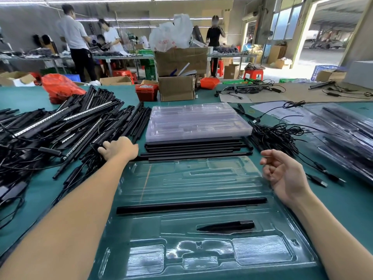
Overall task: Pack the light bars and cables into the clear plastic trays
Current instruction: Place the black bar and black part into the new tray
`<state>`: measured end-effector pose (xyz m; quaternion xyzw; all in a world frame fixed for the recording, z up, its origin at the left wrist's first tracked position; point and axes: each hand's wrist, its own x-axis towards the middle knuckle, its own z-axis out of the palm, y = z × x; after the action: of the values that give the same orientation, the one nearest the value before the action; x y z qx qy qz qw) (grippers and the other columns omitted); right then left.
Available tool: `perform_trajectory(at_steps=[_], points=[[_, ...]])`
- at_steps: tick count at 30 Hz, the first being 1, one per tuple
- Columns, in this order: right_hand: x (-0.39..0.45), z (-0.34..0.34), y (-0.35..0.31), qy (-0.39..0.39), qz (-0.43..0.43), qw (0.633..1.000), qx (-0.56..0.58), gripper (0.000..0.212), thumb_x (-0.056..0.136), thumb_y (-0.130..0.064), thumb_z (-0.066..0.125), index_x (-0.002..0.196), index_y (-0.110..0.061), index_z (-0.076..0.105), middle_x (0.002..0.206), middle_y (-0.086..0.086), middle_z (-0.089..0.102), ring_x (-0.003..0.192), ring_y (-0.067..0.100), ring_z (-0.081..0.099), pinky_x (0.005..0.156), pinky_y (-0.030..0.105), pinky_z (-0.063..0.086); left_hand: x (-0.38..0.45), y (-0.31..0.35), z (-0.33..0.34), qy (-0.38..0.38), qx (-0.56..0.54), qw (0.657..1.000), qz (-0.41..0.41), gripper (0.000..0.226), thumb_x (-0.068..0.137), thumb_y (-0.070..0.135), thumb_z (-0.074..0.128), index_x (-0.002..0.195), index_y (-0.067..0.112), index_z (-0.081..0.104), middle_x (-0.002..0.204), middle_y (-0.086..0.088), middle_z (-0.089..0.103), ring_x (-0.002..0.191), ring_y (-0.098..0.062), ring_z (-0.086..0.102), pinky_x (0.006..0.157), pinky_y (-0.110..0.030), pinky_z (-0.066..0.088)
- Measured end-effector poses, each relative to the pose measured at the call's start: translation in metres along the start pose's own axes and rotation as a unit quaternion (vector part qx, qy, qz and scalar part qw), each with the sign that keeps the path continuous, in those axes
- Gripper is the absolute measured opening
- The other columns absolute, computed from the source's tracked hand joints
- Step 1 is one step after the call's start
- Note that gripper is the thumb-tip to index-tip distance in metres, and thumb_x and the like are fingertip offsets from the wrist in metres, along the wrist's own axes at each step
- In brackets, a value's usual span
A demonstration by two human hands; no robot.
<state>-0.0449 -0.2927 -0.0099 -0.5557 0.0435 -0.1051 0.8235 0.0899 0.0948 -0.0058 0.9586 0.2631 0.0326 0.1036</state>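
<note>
The left hand (pixel 118 148) reaches to the edge of the heap of light bars (pixel 60 126) on the left side of the green table (pixel 30 98), its fingers curled down among the black bars and wires there; what exactly they close on cannot be told, since the fingertips are hidden in the tangle. The right hand (pixel 282 170) hovers above the right rim of the near tray, fingers loosely curled, holding nothing.

Between the forearms, at the table's near edge, lies one clear plastic tray (pixel 201 249), moulded with long channels and square pockets. Two things sit in it: a long black bar (pixel 191 205) lying crosswise in a channel, and a short black pointed piece (pixel 226 226) in a pocket nearer the front edge.

Just beyond the tray's far rim lies a row of black bars (pixel 195 148), side by side, too close to count. Behind them stands a stack of empty clear trays (pixel 197 122), the number unclear. To the right is a tangle of black cables (pixel 278 136), and at the right edge a stack of packed trays (pixel 347 134), blurred. The heap's bars are black, some showing white strips of dots.

At the far edge stand a cardboard box (pixel 176 87), a red bin (pixel 146 90) and a red bag (pixel 60 86). No writing is legible.
</note>
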Motion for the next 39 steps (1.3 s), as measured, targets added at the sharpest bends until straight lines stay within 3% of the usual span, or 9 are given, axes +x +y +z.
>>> perform_trajectory(at_steps=[6,10,13,15,18,22,26,35,39], points=[[0.000,-0.001,-0.001,0.000,0.005,1.000,0.014,0.024,0.101,-0.021,0.044,0.090,-0.008,0.061,0.069,0.004,0.056,0.049,0.009,0.043,0.041,0.016,0.033,0.001,-0.002,0.008,0.061,0.031,0.998,-0.014,0.038,0.098,0.047,0.053,0.114,0.013,0.059,0.123,-0.014,0.064,0.125,-0.032,0.044,0.098,-0.042,0.028],[0.000,0.000,-0.002,0.002,0.008,1.000,0.023,0.026,0.102,-0.022,0.042,0.090,-0.008,0.060,0.068,0.002,0.056,0.052,0.010,0.042,0.043,0.017,0.034,0.004,0.000,-0.010,0.058,-0.052,0.996,-0.033,0.055,0.096,0.028,0.051,0.142,0.002,0.034,0.126,-0.019,0.063,0.124,-0.036,0.052,0.102,-0.042,0.033],[-0.001,0.001,-0.003,0.004,0.010,1.000,0.023,0.026,0.102,-0.022,0.042,0.090,-0.008,0.060,0.068,0.002,0.056,0.052,0.010,0.042,0.044,0.017,0.034,0.009,-0.003,-0.031,0.023,-0.175,0.984,-0.028,0.045,0.093,0.017,0.046,0.133,-0.003,0.044,0.087,-0.011,0.073,0.107,-0.031,0.060,0.097,-0.040,0.042],[-0.002,0.002,-0.003,0.003,0.010,1.000,0.022,0.026,0.102,-0.023,0.042,0.090,-0.008,0.060,0.069,0.002,0.056,0.053,0.010,0.041,0.045,0.017,0.034,0.009,-0.001,-0.045,-0.025,-0.267,0.963,-0.005,0.037,0.096,0.013,0.038,0.120,-0.010,0.055,0.078,-0.011,0.073,0.072,-0.022,0.060,0.078,-0.033,0.048],[-0.002,0.003,-0.003,0.002,0.008,1.000,0.023,0.027,0.102,-0.022,0.041,0.089,-0.008,0.060,0.069,0.003,0.055,0.053,0.010,0.041,0.044,0.017,0.035,0.007,0.001,-0.062,-0.150,-0.348,0.925,-0.020,0.019,0.099,0.008,0.037,0.096,0.001,0.055,0.070,-0.012,0.072,0.032,-0.012,0.037,0.036,-0.019,0.028],[-0.002,0.002,-0.003,0.001,0.008,1.000,0.023,0.027,0.102,-0.023,0.042,0.089,-0.008,0.060,0.069,0.002,0.056,0.052,0.010,0.041,0.043,0.016,0.035,0.009,-0.008,-0.068,-0.249,-0.493,0.831,-0.071,0.016,0.092,0.029,0.039,0.080,0.018,0.036,0.067,-0.008,0.068,0.041,-0.011,0.028,0.035,-0.011,0.016],[-0.002,0.002,-0.002,0.003,0.009,1.000,0.021,0.026,0.102,-0.023,0.042,0.090,-0.008,0.060,0.068,0.001,0.057,0.052,0.010,0.042,0.045,0.017,0.035,0.004,-0.007,-0.065,-0.242,-0.523,0.816,-0.056,0.044,0.101,0.057,0.038,0.075,0.021,0.035,0.068,-0.004,0.066,0.035,-0.009,0.037,0.032,-0.012,0.018],[-0.001,0.000,-0.001,-0.001,0.013,1.000,0.020,0.026,0.101,-0.024,0.043,0.090,-0.009,0.060,0.068,0.001,0.056,0.053,0.010,0.041,0.047,0.018,0.035,-0.028,-0.017,-0.061,-0.157,-0.682,0.707,0.101,0.043,0.107,0.046,0.033,0.073,0.023,0.043,0.081,0.000,0.075,0.049,-0.007,0.048,0.039,-0.018,0.027],[-0.002,0.001,-0.002,-0.004,0.011,1.000,0.018,0.027,0.101,-0.024,0.042,0.089,-0.009,0.060,0.067,0.001,0.056,0.053,0.010,0.042,0.047,0.017,0.035,-0.052,-0.018,-0.065,-0.136,-0.681,0.694,0.189,0.041,0.108,0.044,0.031,0.075,0.022,0.043,0.083,-0.003,0.073,0.057,-0.009,0.052,0.041,-0.020,0.031]])
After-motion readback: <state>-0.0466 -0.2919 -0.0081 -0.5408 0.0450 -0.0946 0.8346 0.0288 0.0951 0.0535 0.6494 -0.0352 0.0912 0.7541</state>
